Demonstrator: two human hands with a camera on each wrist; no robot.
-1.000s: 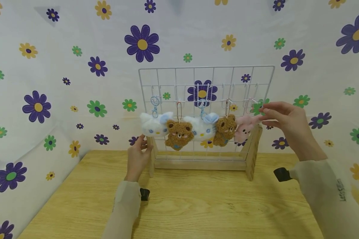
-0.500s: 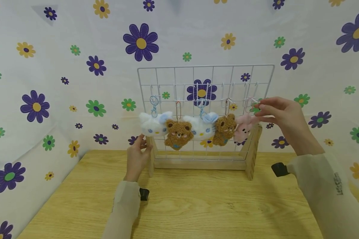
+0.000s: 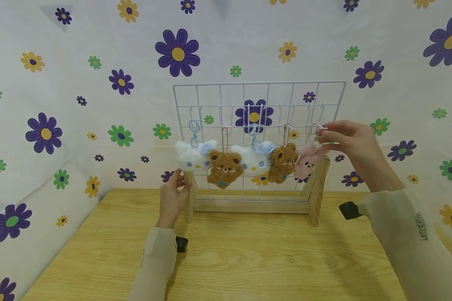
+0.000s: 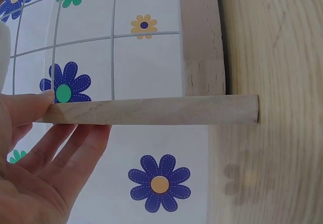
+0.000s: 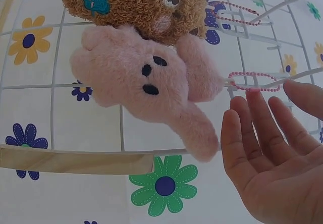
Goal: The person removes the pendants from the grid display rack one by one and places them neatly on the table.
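Observation:
My left hand [image 3: 173, 202] grips the left wooden leg [image 4: 151, 111] of the wire rack, thumb on one side and fingers on the other. My right hand [image 3: 358, 140] is at the rack's right end. There a pink plush bunny keychain [image 5: 151, 77] hangs by its pink ball chain [image 5: 252, 89] from a white wire hook [image 5: 305, 74]. In the right wrist view the fingers are extended, one fingertip at the lower side of the chain. The thumb lies beside the hook, apart from the fingers.
Left of the bunny hang two brown plush bears [image 3: 225, 167] and two white cat-head plushes [image 3: 196, 156] on hooks of the white wire grid [image 3: 245, 85]. The rack stands on a wooden table [image 3: 248, 259] before a flower-print backdrop [image 3: 226, 42].
My right hand has moved left, closer to the hook and chain. My left hand stays on the rack's leg, and the plushes hang as before.

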